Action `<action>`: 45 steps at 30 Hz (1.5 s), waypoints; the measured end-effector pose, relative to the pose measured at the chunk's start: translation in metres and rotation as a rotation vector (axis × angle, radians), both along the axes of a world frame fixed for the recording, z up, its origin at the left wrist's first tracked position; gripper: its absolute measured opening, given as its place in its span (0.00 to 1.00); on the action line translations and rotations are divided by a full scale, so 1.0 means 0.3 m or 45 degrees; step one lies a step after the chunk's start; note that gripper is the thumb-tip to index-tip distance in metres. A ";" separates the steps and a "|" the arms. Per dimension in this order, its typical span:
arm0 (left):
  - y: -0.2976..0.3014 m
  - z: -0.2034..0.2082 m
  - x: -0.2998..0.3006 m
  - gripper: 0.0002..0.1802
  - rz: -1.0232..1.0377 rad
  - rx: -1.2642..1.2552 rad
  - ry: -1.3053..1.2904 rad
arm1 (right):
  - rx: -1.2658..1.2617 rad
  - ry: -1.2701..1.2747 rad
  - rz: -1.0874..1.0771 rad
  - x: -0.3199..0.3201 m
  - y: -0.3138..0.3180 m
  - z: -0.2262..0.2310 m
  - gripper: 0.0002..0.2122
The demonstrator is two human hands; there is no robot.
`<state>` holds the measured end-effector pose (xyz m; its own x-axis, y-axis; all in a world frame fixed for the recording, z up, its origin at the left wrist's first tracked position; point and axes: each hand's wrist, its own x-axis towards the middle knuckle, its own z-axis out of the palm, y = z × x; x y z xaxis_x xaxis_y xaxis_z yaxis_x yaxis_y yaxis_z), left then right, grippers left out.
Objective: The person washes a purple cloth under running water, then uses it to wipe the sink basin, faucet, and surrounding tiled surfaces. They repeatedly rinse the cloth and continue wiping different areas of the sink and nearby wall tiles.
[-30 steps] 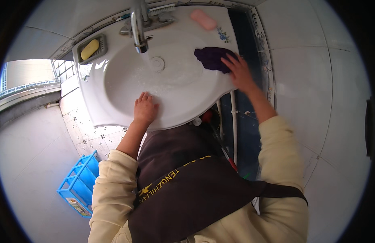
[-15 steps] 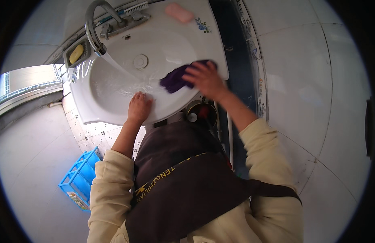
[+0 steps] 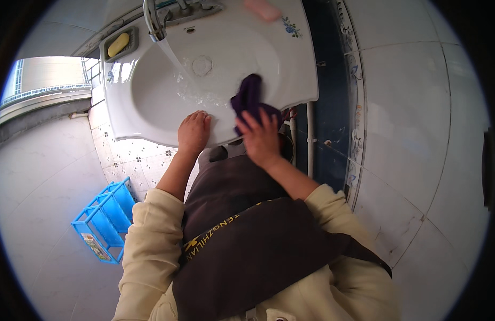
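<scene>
Purple cloth (image 3: 250, 95) lies part-hidden beneath the right hand (image 3: 262, 139), grip unclear; the left hand (image 3: 194, 131) rests unclenched on the sink (image 3: 156, 101).

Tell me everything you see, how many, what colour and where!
Sink: one, white, top middle
Tap: one, silver, sink's back
Water: one stream, clear, from tap
Cloth: one, purple, sink's front right
Soap dish: one, grey, sink's back left
Soap: one, yellow, in dish
Block: one, pink, sink's back right
Plug: one, white, sink's bottom
Rack: one, blue, lower left
Wall tiles: several, pale, right side
Apron: one, dark, on person
Sleeves: two, cream, arms
Left hand: one, bare, sink's front
Right hand: one, bare, on cloth
</scene>
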<state>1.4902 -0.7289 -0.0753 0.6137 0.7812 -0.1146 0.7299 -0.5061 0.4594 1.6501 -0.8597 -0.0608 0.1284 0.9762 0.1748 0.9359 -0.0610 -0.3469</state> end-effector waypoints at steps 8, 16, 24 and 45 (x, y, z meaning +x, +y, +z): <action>0.036 0.024 -0.098 0.15 -0.140 0.090 0.194 | -0.252 -0.042 0.211 -0.023 0.193 0.026 0.16; 0.044 0.066 -0.198 0.19 -0.155 0.069 0.201 | -0.256 0.842 -0.226 0.098 0.463 0.031 0.13; 0.084 0.065 -0.219 0.18 -0.191 0.004 0.049 | 0.312 0.441 -0.472 0.231 0.878 0.034 0.23; 0.149 0.054 -0.169 0.16 -0.112 0.051 0.120 | -0.615 -0.180 0.023 -0.045 0.699 -0.210 0.22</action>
<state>1.4396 -0.6841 -0.0591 0.6682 0.7298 -0.1449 0.7208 -0.5867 0.3690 1.6367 -0.6501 -0.1239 0.1185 0.9516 -0.2834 0.9741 -0.1668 -0.1529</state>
